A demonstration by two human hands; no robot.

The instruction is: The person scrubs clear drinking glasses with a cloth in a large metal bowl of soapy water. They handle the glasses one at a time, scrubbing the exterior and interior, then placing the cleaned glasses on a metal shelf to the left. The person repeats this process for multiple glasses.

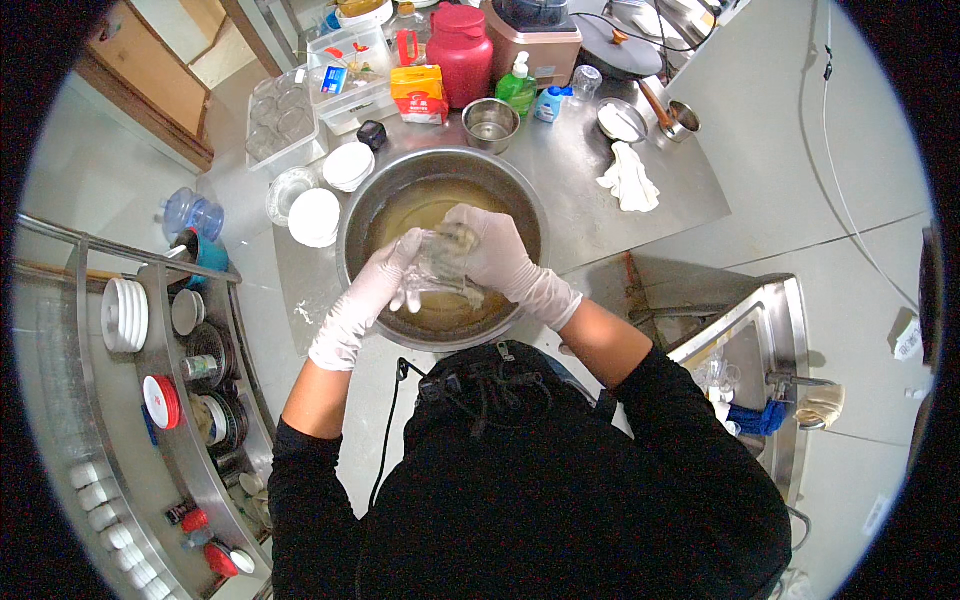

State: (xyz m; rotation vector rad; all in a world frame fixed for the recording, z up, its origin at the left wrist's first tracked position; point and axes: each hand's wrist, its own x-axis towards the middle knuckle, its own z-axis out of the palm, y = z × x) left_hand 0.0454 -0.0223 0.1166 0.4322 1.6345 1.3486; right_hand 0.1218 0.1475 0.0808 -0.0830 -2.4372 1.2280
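A large metal basin (534,202) holding cloudy, yellowish water stands at the table's near edge. Both my hands are over it in pale disposable gloves. My left hand (401,271) grips the left side of a clear, wet glass vessel (442,259), whose exact kind is blurred. On the vessel's right side, my right hand (491,244) is closed around a greyish-green scrubbing pad or cloth (459,234) and presses it to the glass. Left of the basin are stacked white dishes (313,217) and a clear glass dish (291,191).
Behind the basin are a small steel bowl (491,126), a green pump bottle (517,88), a red jug (459,52) and a plastic bin of glasses (281,124). A white cloth (631,178) lies at right. A steel sink (757,322) stands lower right, shelves of dishes (161,330) at left.
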